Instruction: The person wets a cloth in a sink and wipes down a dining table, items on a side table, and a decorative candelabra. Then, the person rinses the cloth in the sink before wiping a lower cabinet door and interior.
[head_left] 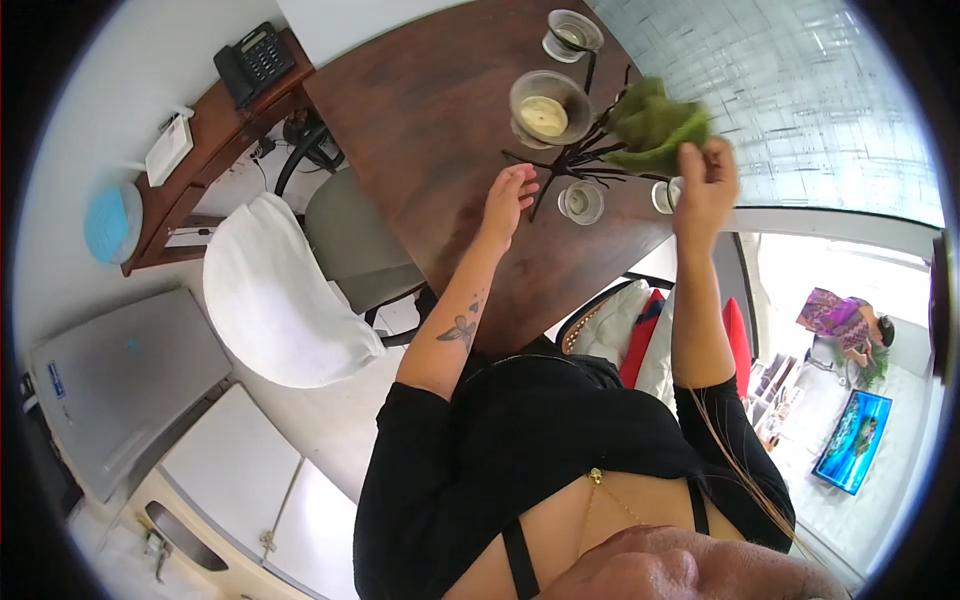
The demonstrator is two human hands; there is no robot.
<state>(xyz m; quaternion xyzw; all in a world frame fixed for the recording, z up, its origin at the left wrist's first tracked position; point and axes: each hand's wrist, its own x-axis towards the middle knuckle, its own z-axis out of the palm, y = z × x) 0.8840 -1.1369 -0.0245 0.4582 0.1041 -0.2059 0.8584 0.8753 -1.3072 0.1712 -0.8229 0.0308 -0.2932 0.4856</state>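
My right hand pinches a green cloth, bunched and slightly blurred, over the right part of a black twig-like metal candle holder. My left hand is beside the near left branches, fingers apart and a little curled, with nothing visible in it. A large glass cup with a cream candle stands by the holder's middle. Smaller glass cups surround it: one at the far end, one near my left hand, and one partly hidden behind my right hand.
The dark wooden table meets a patterned glass panel on the right. A chair with a white cover is at the left. Cushions lie on a seat below the near edge. A black telephone sits on a side shelf.
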